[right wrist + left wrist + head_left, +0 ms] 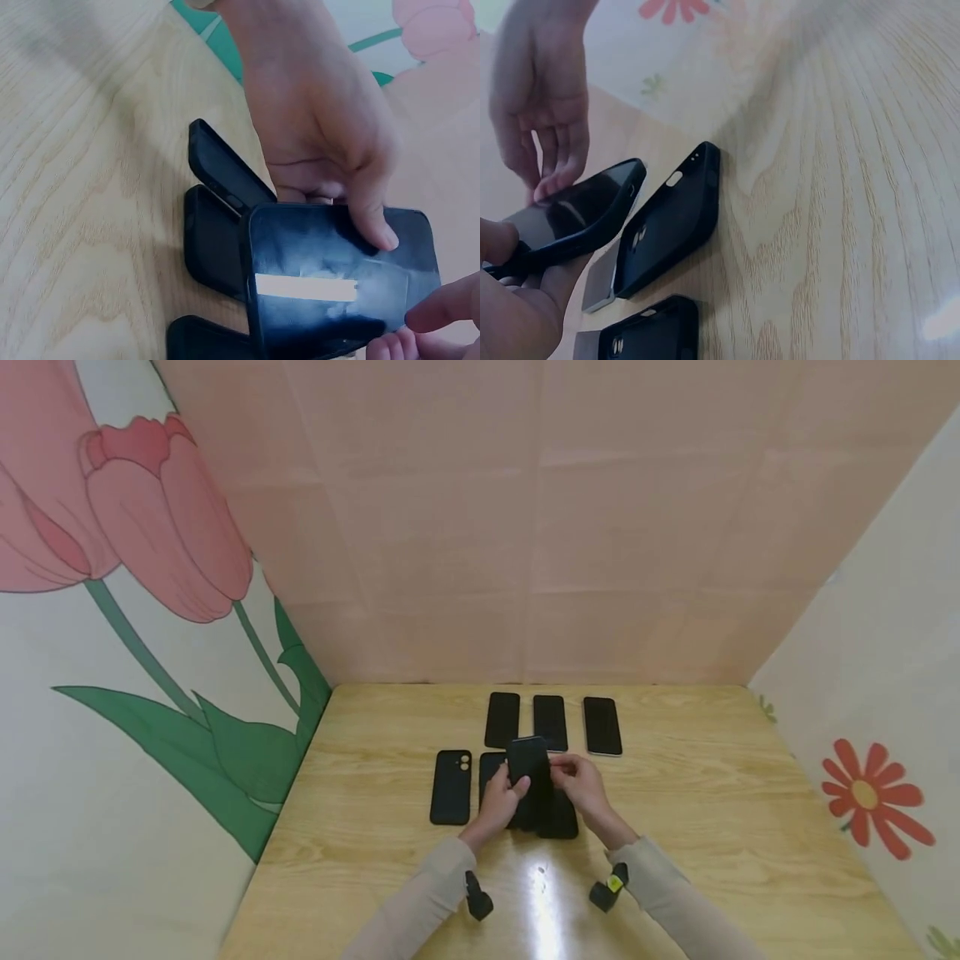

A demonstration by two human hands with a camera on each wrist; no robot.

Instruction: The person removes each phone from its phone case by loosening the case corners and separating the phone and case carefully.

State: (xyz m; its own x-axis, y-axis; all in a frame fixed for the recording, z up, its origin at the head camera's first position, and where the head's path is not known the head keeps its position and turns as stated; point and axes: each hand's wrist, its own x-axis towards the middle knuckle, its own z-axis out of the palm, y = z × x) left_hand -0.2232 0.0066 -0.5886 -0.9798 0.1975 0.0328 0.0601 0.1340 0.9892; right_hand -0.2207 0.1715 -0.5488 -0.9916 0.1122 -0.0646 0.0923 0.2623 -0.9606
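My left hand (497,802) grips a dark phone (531,777) in a black case, its thumb lying over the screen side. The phone is held tilted above the table, and light glares off its screen in the right wrist view. At the phone's right edge, my right hand (585,787) pinches the rim with thumb and curled fingers (442,307). Behind and below the held phone lie black phone cases, one (676,217) with its hollow side up and another (656,334) beside it, both partly covered in the head view.
Three dark phones, left (502,720), middle (551,718) and right (602,725), lie in a row at the back of the wooden table (690,793). A black phone case (451,787) with camera cutouts lies left of my hands. Cloth-covered walls stand around the table.
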